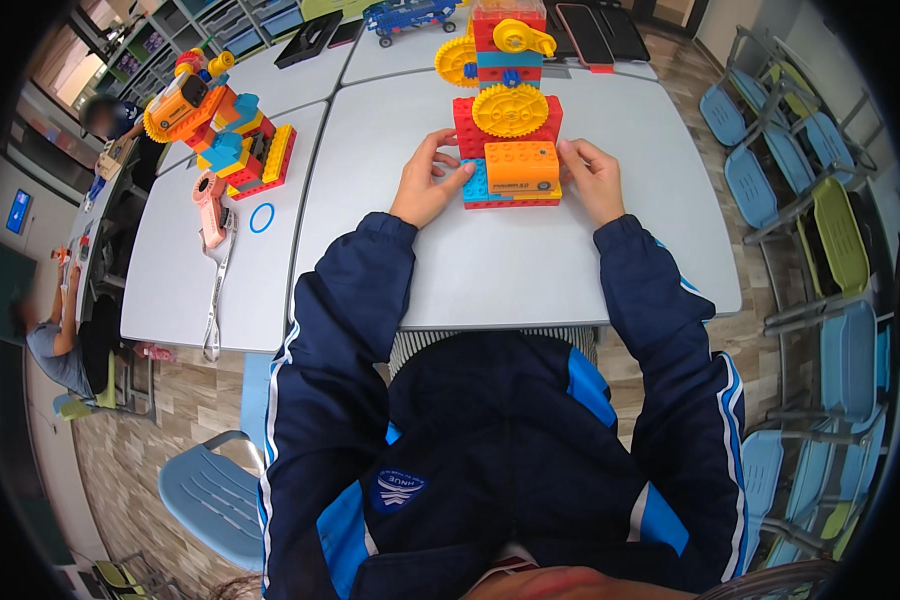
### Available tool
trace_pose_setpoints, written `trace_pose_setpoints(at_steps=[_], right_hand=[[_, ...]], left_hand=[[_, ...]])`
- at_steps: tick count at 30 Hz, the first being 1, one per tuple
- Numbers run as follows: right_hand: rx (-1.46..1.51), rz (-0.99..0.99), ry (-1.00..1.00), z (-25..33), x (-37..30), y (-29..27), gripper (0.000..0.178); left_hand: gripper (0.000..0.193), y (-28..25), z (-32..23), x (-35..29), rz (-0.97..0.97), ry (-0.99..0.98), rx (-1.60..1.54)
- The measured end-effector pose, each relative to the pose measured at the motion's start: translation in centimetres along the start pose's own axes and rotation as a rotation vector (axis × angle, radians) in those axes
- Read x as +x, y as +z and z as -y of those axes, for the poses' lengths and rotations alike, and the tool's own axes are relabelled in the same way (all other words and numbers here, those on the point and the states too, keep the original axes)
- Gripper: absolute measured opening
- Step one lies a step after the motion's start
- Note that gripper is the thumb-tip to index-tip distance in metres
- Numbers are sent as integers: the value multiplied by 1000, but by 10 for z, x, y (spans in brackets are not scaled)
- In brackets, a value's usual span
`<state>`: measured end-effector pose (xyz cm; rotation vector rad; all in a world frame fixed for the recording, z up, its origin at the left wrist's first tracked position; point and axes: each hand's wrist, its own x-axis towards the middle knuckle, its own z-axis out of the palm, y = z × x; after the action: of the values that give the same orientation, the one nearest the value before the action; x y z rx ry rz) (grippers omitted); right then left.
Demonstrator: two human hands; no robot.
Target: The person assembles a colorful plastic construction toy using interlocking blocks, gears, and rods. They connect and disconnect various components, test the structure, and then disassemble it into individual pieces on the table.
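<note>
A building-block model (470,120) stands upright on the white table in front of me. Its base carries an orange battery-like block (522,167), with light-blue bricks (474,180) at the left end. Behind that rises a red brick wall with a large yellow gear wheel (510,110), and more yellow gears sit higher up. My left hand (428,185) holds the model's left side, thumb at the blue bricks and fingers bent toward the red wall. Against the right side, beside the orange block, my right hand (594,180) closes with bent fingers, their tips partly hidden.
Another block model (210,130) stands on the left table, near a pink device (210,200) with a lanyard and a blue ring (261,218). A blue toy vehicle (408,18) and phones (584,35) lie at the back. Chairs line the right; two people sit far left.
</note>
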<state>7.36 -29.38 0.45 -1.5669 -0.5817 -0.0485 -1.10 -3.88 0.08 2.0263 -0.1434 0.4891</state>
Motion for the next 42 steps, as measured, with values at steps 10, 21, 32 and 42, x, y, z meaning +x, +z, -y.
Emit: trace_pose_setpoints(at_steps=[10, 21, 32, 42], right_hand=[[-44, -34, -160, -3, -4, 2, 19], [-8, -12, -93, -1, -4, 6, 30], [-91, -32, -98, -8, -2, 4, 26], [-169, 13, -209, -4, -5, -1, 39]], left_hand=[[58, -2, -3, 0, 21, -16, 31], [59, -2, -5, 0, 20, -35, 25], [58, -2, -3, 0, 11, -37, -2], [56, -3, -2, 0, 23, -47, 13]])
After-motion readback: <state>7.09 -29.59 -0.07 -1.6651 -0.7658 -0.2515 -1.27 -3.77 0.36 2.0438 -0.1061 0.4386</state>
